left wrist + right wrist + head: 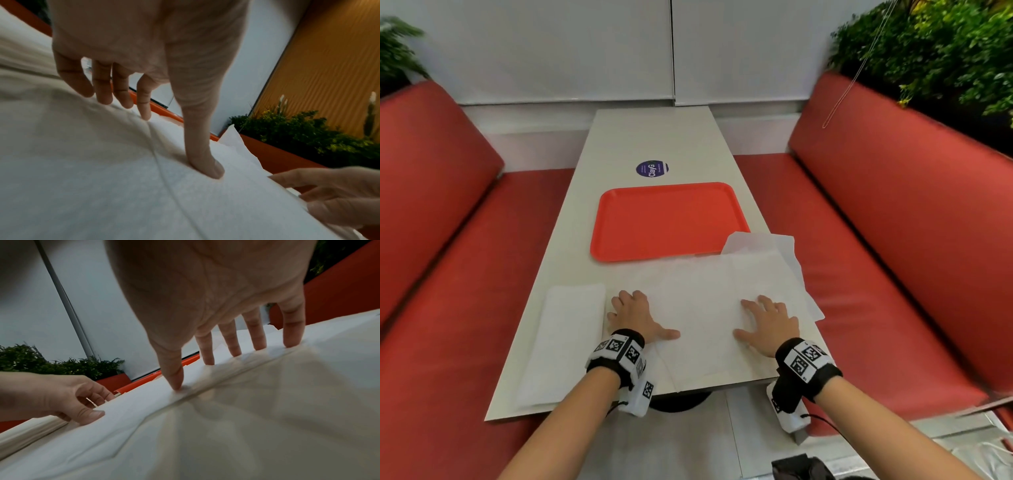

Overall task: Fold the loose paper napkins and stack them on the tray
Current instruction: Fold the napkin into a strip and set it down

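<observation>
Napkin [705, 301] spread lower centre on bench [626, 137]; left hand [635, 317], right hand [768, 323] flat, fingers spread, pinning it for folding; tray [667, 219] bare.

Head view: bright, even overhead light; soft, short shadows under the hands on the worktop [619, 144]. Wide-angle distortion bows the red benches [893, 205] outward, and the plants [945, 51] at the upper corners smear. Wrist views: dimmer and bluish-grey, with grain. The palms close to the lens are soft; the napkin [102, 178] carries broad finger shadows; edges blur.
</observation>
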`<state>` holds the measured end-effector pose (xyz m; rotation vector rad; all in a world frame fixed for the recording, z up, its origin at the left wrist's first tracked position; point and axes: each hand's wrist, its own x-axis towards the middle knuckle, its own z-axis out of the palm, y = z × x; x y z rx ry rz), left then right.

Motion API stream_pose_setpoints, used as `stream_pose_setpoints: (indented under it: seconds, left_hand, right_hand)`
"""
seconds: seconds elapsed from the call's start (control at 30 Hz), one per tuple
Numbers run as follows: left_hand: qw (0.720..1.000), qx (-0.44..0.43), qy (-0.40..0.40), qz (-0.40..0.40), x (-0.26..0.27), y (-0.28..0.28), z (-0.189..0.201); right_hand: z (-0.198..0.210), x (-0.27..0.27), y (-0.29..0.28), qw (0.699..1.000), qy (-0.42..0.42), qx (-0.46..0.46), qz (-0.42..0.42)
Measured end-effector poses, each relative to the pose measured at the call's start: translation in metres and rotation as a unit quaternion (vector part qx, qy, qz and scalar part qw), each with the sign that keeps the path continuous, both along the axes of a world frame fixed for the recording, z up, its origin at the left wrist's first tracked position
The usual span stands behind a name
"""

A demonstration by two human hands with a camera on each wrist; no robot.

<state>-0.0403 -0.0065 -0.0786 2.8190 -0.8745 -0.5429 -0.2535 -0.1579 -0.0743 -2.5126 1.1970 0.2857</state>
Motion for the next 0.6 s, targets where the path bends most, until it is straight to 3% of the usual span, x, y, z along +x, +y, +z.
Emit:
stream_pose_setpoints:
  seconds: [0.17,0.3,0.4,0.5,0.6]
  left_hand:
    - [0.998,-0.030,0.048,0.021,0.002,-0.002,0.000]
    - [0.996,-0.069,0.058,0.024,-0.001,-0.004,0.000]
    - [0.993,-0.099,0.064,0.028,-0.005,-0.006,0.000]
    - [0.991,-0.117,0.061,0.022,-0.008,-0.005,0.000]
    - [0.981,-0.181,0.070,0.007,-0.011,0.001,0.000]
  right_hand:
    - [0.002,0.003,0.001,0.999,-0.035,-0.009,-0.011]
    - [0.005,0.021,0.004,0.997,-0.064,-0.036,0.025]
    - [0.007,0.036,0.004,0.987,-0.144,0.076,-0.016]
    - [0.005,0.046,-0.002,0.945,-0.236,0.190,-0.121]
    - [0.000,0.053,-0.009,0.945,-0.209,0.197,-0.158]
